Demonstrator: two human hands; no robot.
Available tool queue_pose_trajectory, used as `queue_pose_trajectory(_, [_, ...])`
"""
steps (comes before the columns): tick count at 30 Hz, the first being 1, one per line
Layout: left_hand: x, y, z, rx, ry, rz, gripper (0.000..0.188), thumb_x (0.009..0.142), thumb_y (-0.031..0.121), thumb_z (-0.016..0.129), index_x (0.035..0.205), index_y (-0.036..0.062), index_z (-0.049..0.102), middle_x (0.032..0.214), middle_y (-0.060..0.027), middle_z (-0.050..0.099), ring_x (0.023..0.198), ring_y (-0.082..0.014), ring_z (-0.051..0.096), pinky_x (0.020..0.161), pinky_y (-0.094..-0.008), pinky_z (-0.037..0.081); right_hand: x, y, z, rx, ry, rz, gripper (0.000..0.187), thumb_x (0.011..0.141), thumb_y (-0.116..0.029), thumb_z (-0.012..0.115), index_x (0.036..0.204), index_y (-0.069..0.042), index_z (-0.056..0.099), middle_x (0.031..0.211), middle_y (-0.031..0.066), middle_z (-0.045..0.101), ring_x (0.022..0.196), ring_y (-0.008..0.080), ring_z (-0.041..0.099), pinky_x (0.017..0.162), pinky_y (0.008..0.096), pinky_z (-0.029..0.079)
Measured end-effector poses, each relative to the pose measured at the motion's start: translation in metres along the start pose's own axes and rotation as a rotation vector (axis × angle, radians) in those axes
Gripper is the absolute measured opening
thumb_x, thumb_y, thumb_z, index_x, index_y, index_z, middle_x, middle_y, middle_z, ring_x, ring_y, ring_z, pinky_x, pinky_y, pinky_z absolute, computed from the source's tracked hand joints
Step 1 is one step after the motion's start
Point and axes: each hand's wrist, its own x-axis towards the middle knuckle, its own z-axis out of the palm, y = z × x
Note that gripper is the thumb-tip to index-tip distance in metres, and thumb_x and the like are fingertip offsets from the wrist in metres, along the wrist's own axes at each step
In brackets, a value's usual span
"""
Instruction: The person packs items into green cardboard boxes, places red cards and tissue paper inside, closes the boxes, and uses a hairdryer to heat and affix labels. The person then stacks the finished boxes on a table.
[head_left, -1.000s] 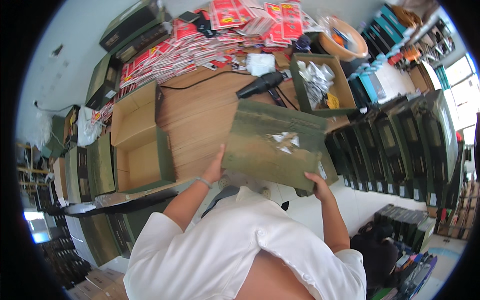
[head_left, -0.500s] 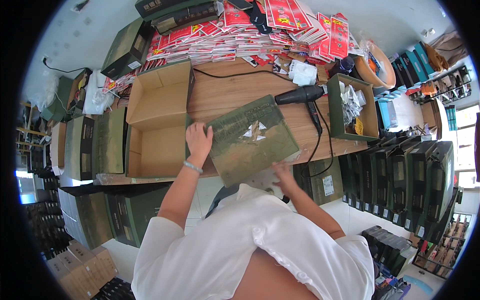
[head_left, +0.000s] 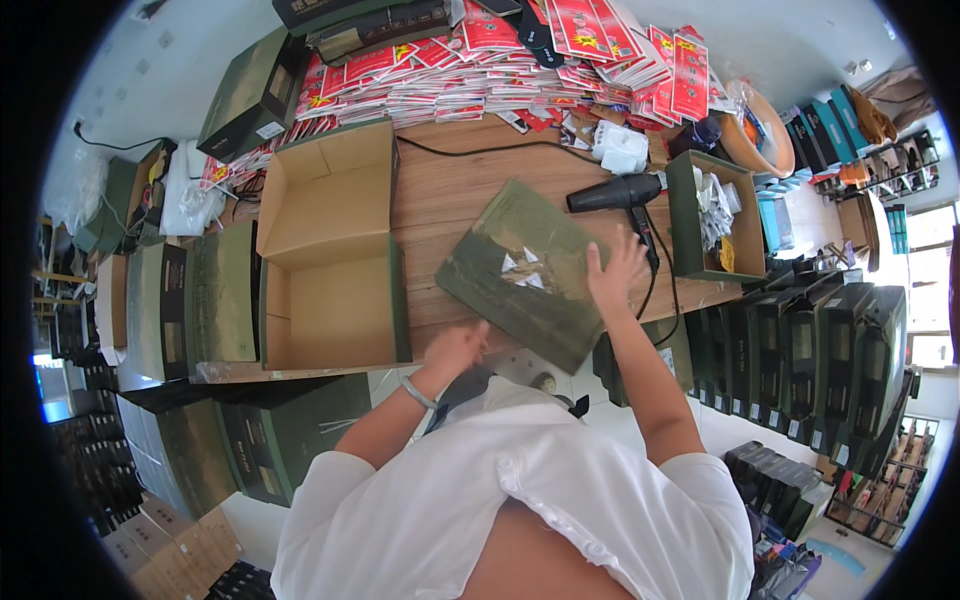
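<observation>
A flat, closed dark green box (head_left: 520, 290) lies at an angle on the wooden table, its near corner reaching past the front edge. Its lid has scuffed brown patches and a few white torn spots. My right hand (head_left: 617, 272) is at the box's right side, fingers spread and thumb apart. By the box's near left edge is my left hand (head_left: 455, 352); its fingers look curled but are smeared, and contact with the box is not plain. Left of it stands an open, bare-inside cardboard box (head_left: 333, 312) with its lid raised.
A black hair dryer (head_left: 615, 193) with its cord lies behind my right hand. Right of it is a green box of crumpled paper (head_left: 715, 265). Red printed packets (head_left: 430, 85) are heaped along the back. Green boxes (head_left: 790, 360) stand in a row at the right.
The closed green box has turned clockwise and shifted right. My right hand has moved up to its right side; my left hand has dropped from its left edge toward the near edge.
</observation>
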Motion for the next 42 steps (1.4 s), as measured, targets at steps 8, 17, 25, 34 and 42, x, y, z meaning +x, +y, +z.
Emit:
queue_pose_trajectory(8, [0.101, -0.064, -0.011, -0.263, 0.524, 0.378, 0.066, 0.1, 0.052, 0.033, 0.126, -0.0074, 0.049, 0.122, -0.0362, 0.053, 0.121, -0.0466, 0.048, 0.101, -0.0451, 0.038, -0.09, 0.095, -0.014, 0.905, -0.35, 0.902, 0.088, 0.089, -0.073, 0.037, 0.149, -0.01, 0.029, 0.148, 0.0206, 0.036, 0.132, 0.039, 0.039, 0.107, 0.0593, 0.027])
queue_pose_trajectory(17, [0.044, -0.068, -0.001, -0.236, 0.468, 0.19, 0.07, 0.099, 0.055, 0.035, 0.126, -0.0081, 0.048, 0.119, -0.0344, 0.056, 0.117, -0.0466, 0.051, 0.099, -0.0452, 0.04, -0.063, 0.053, -0.008, 1.013, -0.766, 0.916, 0.097, 0.081, -0.086, 0.024, 0.149, -0.017, 0.03, 0.148, 0.0143, 0.039, 0.133, 0.0385, 0.039, 0.101, 0.0671, 0.029])
queue_pose_trajectory(25, [0.058, -0.064, -0.005, -0.248, 0.667, 0.069, 0.07, 0.099, 0.054, 0.036, 0.12, -0.0111, 0.048, 0.115, -0.034, 0.058, 0.113, -0.0478, 0.053, 0.096, -0.047, 0.042, 0.03, 0.012, 0.03, 0.901, -0.979, 0.775, 0.093, 0.087, -0.081, 0.017, 0.149, -0.013, 0.034, 0.144, 0.0175, 0.044, 0.132, 0.0325, 0.041, 0.105, 0.0556, 0.032])
queue_pose_trajectory(34, [0.105, 0.0, -0.031, -0.331, 0.609, 0.031, 0.083, 0.098, 0.064, 0.027, 0.124, -0.0096, 0.054, 0.11, -0.0223, 0.062, 0.101, -0.03, 0.056, 0.095, -0.0368, 0.041, 0.125, 0.02, 0.0, 1.079, -1.124, 0.48, 0.1, 0.08, -0.088, 0.019, 0.149, -0.017, 0.034, 0.145, 0.0097, 0.045, 0.133, 0.0286, 0.04, 0.104, 0.0556, 0.03])
queue_pose_trajectory(42, [-0.004, 0.123, -0.105, -0.778, 0.912, 0.588, 0.069, 0.104, 0.051, 0.022, 0.133, -0.0047, 0.049, 0.128, -0.0204, 0.058, 0.129, -0.0266, 0.047, 0.109, -0.0377, 0.031, 0.196, -0.009, -0.104, 1.196, -1.024, 0.276, 0.085, 0.094, -0.072, 0.013, 0.147, -0.011, 0.036, 0.136, 0.0053, 0.05, 0.116, 0.0198, 0.05, 0.101, 0.0391, 0.036])
